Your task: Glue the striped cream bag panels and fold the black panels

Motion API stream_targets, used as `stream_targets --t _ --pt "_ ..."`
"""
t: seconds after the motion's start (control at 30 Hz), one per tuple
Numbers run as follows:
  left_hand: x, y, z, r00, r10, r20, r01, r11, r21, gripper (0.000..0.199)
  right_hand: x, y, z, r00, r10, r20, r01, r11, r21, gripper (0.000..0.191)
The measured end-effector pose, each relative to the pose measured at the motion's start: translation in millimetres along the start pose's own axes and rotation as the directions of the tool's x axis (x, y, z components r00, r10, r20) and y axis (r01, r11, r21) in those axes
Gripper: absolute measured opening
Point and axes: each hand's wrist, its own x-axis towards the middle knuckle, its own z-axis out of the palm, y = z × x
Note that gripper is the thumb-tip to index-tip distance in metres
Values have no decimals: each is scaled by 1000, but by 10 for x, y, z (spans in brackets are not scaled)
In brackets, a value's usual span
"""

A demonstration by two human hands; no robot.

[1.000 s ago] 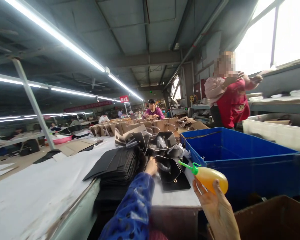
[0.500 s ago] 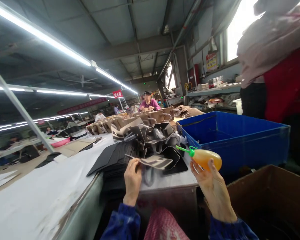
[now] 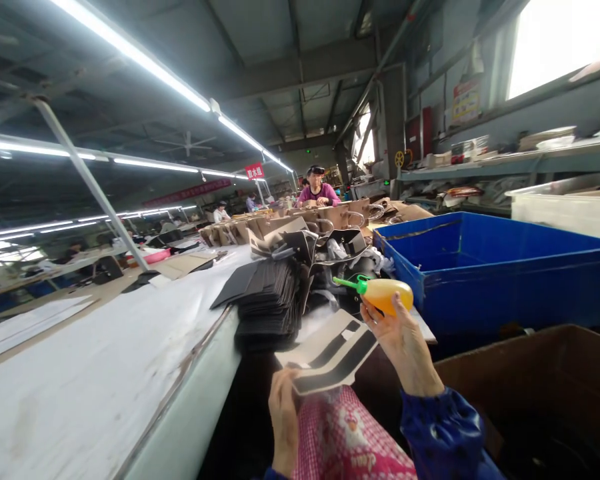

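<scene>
My left hand [image 3: 283, 407] is closed on the near left edge of a flat beige panel with black strips [image 3: 330, 353], which is tilted above my lap. In my right hand [image 3: 397, 340] lies a squeeze bottle [image 3: 387, 295] of amber liquid, its green nozzle pointing left above the panel. The fingers and thumb hold the bottle from below. A stack of black sheets [image 3: 265, 293] sits at the table edge beyond the panel. Behind it are dark bag pieces with grey straps [image 3: 337, 250] in a heap.
A blue bin [image 3: 510, 280] stands at the right, with a brown cardboard box [image 3: 530, 373] nearer me. The white-covered table [image 3: 105, 360] extends along the left. A row of brown bags [image 3: 280, 223] stands farther back, before a seated co-worker [image 3: 319, 190] in purple.
The panel has come down and towards me in my left hand, turning its striped face into view. My view has shifted right, and the standing person at the right is out of view.
</scene>
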Motion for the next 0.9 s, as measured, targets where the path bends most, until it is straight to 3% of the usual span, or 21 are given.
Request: stream_targets --t 0.07,0.17,0.3,0.37,0.47,0.53,0.63,0.77,0.9 --pt "-61 -178 82 978 -188 -93 186 982 -32 27 6 109 -19 999 52 2 -52 999 -6 54" --pt "-43 -368 200 899 -402 -171 388 915 -114 17 30 274 -95 991 137 -7 -137 990 -20 51" --pt "114 -402 168 788 -599 -142 548 787 -282 29 82 455 -226 972 231 -31 -233 972 -43 42" --pt "212 -366 101 745 -665 -44 612 708 -353 32 113 524 -281 962 268 -54 -270 961 -54 30" --pt "339 -307 41 684 -691 232 714 570 -407 28 153 601 -343 949 305 -82 -311 948 -71 20" --pt "390 -270 45 619 -679 395 781 478 -402 25 171 637 -372 943 319 -95 -327 942 -80 20" --pt "395 -205 69 550 -644 531 834 387 -394 28 185 673 -403 933 341 -116 -353 931 -93 20" --pt "275 -136 81 549 -576 606 836 360 -415 30 182 725 -446 919 372 -134 -387 915 -114 20" --pt "85 -150 190 572 -575 586 821 397 -411 21 142 798 -487 909 396 -129 -413 898 -152 20"
